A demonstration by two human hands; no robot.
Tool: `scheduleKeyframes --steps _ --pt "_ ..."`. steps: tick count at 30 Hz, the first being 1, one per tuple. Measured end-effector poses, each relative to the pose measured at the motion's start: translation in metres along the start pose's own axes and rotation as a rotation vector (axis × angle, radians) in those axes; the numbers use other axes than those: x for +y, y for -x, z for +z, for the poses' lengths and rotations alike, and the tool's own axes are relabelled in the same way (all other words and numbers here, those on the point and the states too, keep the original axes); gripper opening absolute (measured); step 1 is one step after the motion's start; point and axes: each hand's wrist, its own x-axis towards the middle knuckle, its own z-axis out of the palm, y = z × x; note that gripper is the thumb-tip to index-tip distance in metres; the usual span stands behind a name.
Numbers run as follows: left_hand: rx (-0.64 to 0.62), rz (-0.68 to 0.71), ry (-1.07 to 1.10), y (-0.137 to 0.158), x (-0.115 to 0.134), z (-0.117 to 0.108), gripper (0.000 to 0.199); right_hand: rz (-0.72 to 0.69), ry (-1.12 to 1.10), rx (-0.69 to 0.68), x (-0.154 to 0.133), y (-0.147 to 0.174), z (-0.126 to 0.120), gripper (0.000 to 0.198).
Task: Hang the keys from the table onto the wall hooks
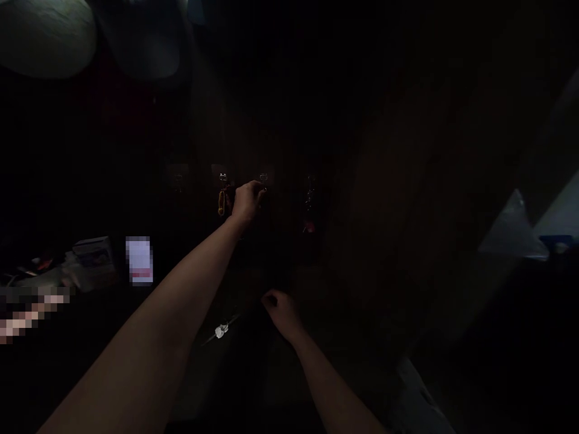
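The scene is very dark. My left hand (246, 202) reaches forward to a row of small metal hooks, its fingers pinched just below one hook (263, 177). What they hold, if anything, is hidden. Close to its left side, a yellow looped cord (221, 203) hangs under another hook (223, 176). Lower down, my right hand (283, 313) is closed, with thumb and fingers curled into a ring; I cannot make out anything in it. Between my forearms lies a small shiny metal bunch (221, 330), possibly keys, with thin ends sticking out.
Right of my left hand hangs a cluster like keys (310, 196) with a reddish tag (309, 227). A box (94, 259) stands among clutter at left. Pale rounded shapes (49, 39) are at upper left. A clear plastic bag (515, 232) is at right.
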Motion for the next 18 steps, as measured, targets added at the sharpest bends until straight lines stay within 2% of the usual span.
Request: scheduleKeyframes --steps 4,9,14,18 --pt "-0.061 -0.057 -0.063 -0.004 0.000 -0.002 0.019 -0.005 0.003 -0.009 0.001 0.000 0.000 0.018" --pt "-0.101 -0.113 0.017 0.002 -0.006 -0.004 0.024 -0.009 0.016 -0.001 0.001 0.000 0.000 0.018" --pt "-0.048 -0.154 0.183 0.026 -0.017 0.000 0.045 -0.030 0.027 -0.008 -0.002 0.000 -0.001 0.019" --pt "-0.070 -0.233 0.297 0.056 -0.024 0.007 0.049 -0.008 0.041 -0.004 -0.001 -0.001 0.000 0.018"
